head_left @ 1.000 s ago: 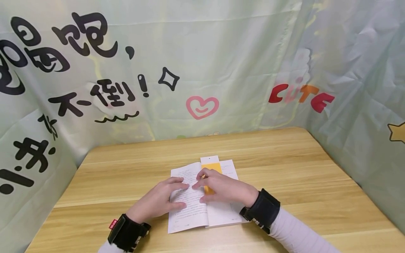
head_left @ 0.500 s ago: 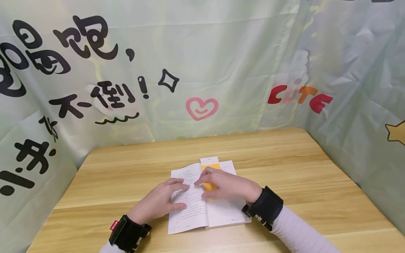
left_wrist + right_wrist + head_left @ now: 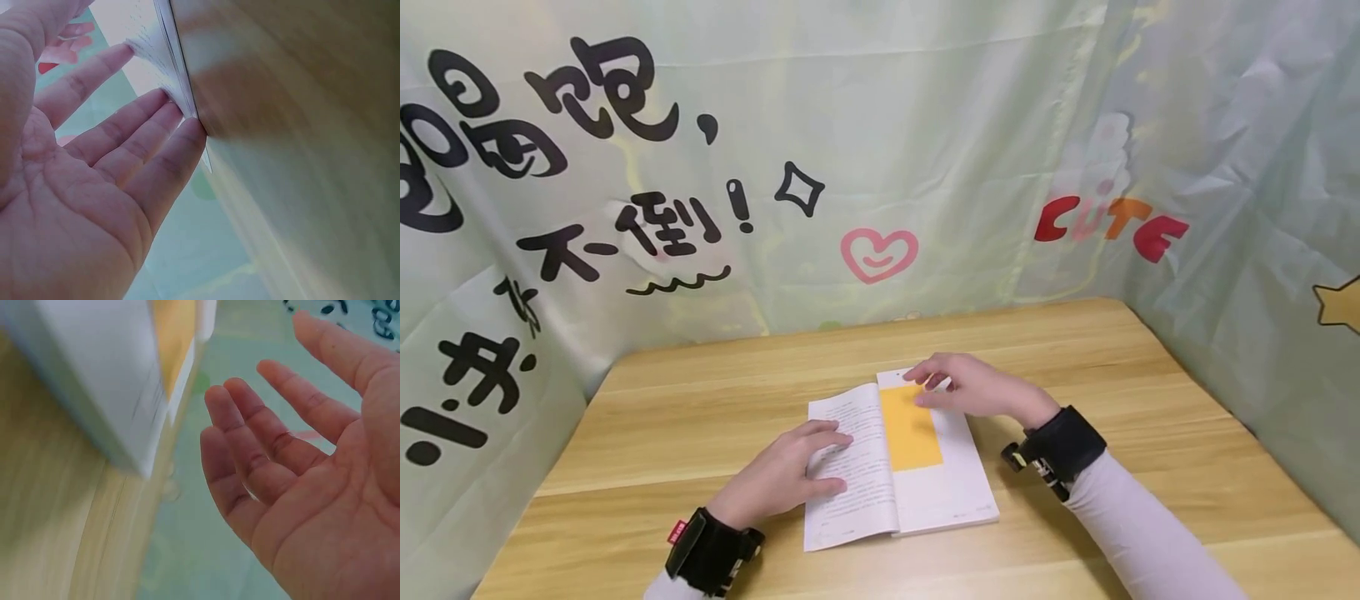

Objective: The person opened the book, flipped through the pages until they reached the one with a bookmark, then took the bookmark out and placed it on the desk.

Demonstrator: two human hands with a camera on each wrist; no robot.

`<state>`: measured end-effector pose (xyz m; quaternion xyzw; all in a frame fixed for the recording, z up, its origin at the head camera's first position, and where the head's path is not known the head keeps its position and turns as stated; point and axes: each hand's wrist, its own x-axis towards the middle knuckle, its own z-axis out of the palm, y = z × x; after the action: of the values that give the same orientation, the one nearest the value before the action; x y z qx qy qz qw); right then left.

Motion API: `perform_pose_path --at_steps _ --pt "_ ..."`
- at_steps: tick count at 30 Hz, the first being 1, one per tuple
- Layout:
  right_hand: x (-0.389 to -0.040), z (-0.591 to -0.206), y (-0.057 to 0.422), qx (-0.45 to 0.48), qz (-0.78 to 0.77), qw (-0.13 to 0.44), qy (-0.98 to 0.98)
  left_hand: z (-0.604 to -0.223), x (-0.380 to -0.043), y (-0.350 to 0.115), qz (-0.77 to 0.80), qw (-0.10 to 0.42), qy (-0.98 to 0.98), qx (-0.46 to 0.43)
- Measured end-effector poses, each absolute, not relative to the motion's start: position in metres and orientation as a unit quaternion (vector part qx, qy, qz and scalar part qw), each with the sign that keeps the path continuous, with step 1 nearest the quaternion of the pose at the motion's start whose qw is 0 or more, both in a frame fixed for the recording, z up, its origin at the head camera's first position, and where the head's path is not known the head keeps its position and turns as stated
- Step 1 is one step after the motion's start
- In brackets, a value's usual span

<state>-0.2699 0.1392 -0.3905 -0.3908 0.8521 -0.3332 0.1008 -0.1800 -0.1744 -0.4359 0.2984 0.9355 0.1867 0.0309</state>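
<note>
A book lies open on the wooden table, with printed text on its left page [image 3: 850, 508]. An orange card with a white top end [image 3: 913, 442] lies flat on the mostly white right page [image 3: 947, 500], along the inner fold. My left hand [image 3: 782, 471] rests on the left page near its outer edge, fingers extended. Its fingertips [image 3: 197, 125] touch the book's edge in the left wrist view. Over the upper right part of the book hovers my right hand [image 3: 977, 387], fingers loosely bent and holding nothing. In the right wrist view the right palm [image 3: 319, 506] stands apart from the book [image 3: 106, 356].
The wooden table [image 3: 700, 408] extends around the book on all sides. Behind it and at both sides hangs a pale green cloth [image 3: 955, 167] with black lettering and a pink heart [image 3: 880, 256]. Both wrists wear black straps [image 3: 1066, 443].
My right hand has lifted away from the card and moved up and to the right, uncovering the card and more of the right page. My left hand has stayed nearly in place.
</note>
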Motion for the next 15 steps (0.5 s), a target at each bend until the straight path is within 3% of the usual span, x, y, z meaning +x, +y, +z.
perform_pose_path --at_steps 15 --pt "-0.319 -0.396 0.145 -0.312 -0.270 0.132 0.901 -0.435 -0.181 -0.177 0.191 0.013 0.928 0.319"
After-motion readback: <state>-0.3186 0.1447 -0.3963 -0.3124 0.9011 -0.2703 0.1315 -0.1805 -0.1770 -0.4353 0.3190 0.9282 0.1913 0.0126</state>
